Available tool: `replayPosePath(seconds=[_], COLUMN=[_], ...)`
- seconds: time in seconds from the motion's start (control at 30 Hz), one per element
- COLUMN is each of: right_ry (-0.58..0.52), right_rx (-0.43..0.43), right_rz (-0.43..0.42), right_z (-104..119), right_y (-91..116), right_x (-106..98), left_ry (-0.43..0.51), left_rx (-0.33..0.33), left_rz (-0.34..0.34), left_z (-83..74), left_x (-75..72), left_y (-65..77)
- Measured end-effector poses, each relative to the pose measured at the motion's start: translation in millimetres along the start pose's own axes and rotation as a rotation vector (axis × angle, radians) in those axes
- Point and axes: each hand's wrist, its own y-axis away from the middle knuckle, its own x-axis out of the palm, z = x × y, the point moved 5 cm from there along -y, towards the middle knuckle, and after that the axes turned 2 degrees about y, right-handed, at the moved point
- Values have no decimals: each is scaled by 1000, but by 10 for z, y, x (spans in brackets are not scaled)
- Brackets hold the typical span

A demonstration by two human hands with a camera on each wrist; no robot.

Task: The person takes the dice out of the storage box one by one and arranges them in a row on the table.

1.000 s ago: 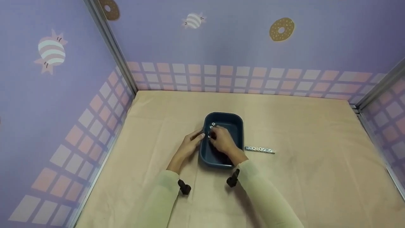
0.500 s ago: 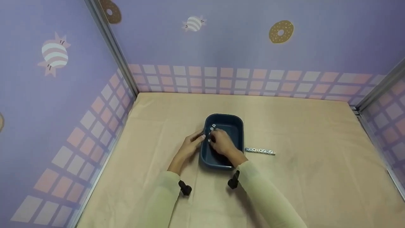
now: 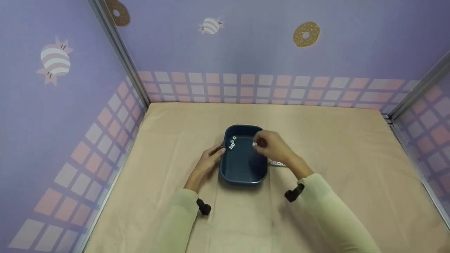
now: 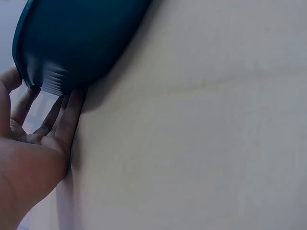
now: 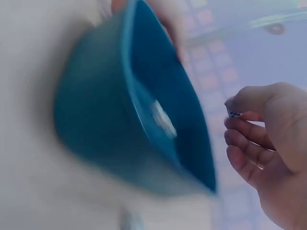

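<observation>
A dark blue rectangular tub point(image 3: 245, 182) stands on the cloth-covered table. Over its right rim, my right hand point(image 3: 276, 147) pinches a small white die point(image 5: 234, 114) with dark dots between thumb and fingertips. Several more dice point(image 3: 232, 144) lie in the tub near its left wall. My left hand point(image 3: 206, 161) rests against the tub's left side, thumb at the rim. In the left wrist view its extended fingers point(image 4: 69, 115) touch the tub's outer wall.
A straight row of dice point(image 3: 277, 164) lies on the table just right of the tub, partly hidden by my right forearm. Purple patterned walls point(image 3: 246, 45) enclose the back and sides of the pale tablecloth point(image 3: 351, 151).
My right hand has risen from the tub's left inside to its right rim, bringing a die with it. The dice left inside now show. My left hand stays at the tub's side.
</observation>
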Motion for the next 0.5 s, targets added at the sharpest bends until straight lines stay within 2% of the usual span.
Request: replayPosePath(seconds=[0.13, 0.23, 0.37, 0.5], right_ry=[50, 95, 110, 92], right_rx=[30, 90, 184, 267], right_rz=[-31, -51, -38, -2], right_z=[-323, -633, -997, -1227], right_y=[340, 630, 996, 1261], right_x=[-408, -583, -642, -581], left_ry=[23, 25, 11, -1], left_rx=[-32, -46, -47, -37], left_rz=[2, -4, -10, -9], left_z=[18, 32, 37, 14], left_x=[1, 1, -5, -8], left_y=[19, 25, 13, 4])
